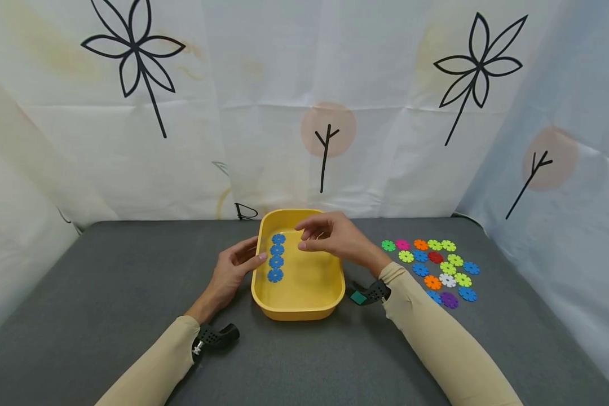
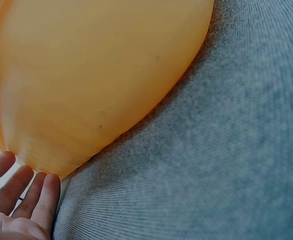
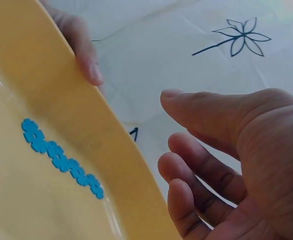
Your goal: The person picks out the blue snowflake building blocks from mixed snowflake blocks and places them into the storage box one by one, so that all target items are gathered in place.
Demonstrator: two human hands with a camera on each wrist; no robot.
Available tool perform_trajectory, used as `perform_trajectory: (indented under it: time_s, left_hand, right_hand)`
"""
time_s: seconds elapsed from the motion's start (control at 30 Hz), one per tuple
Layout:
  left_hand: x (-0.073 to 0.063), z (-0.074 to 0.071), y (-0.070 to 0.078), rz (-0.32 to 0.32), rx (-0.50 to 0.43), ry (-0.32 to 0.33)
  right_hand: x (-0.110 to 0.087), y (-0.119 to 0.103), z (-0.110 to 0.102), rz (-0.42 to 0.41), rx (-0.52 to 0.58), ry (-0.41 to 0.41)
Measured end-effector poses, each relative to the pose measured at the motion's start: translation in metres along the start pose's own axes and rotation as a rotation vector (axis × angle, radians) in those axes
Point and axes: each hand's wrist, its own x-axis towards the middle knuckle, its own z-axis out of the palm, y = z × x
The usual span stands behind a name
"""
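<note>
On the dark grey table (image 1: 106, 293), before me, stands a yellow rectangular plastic tray with rounded corners (image 1: 309, 282). Inside it, close to its left wall, four blue flower-shaped discs (image 1: 276, 261) lie in one line. With my left hand (image 1: 233, 268) I hold the tray at its left side: the thumb is over the rim, and the fingers, slightly spread, touch the outer wall. Above the tray is my right hand (image 1: 332, 232), its fingers loosely bent and the thumb apart from them. Farther right lie loose flower-shaped discs of mixed colours (image 1: 448, 268).
</note>
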Motion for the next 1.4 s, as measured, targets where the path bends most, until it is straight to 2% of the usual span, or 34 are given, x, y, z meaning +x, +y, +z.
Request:
perform_trajectory:
  time_s: [0.23, 0.47, 1.1, 1.4]
  left_hand:
    - [0.0, 0.0, -0.001, 0.015, -0.004, 0.001]
    - [0.0, 0.0, -0.001, 0.018, -0.011, -0.005]
    - [-0.001, 0.0, -0.001, 0.035, -0.004, -0.015]
    - [0.0, 0.0, -0.002, 0.042, -0.006, -0.013]
  right_hand:
    - [-0.027, 0.006, -0.015, 0.004, 0.049, 0.067]
    - [-0.054, 0.013, -0.03, 0.006, 0.063, 0.097]
    - [-0.122, 0.038, -0.064, 0.091, -0.027, 0.191]
    - [-0.154, 0.056, -0.074, 0.06, -0.077, 0.198]
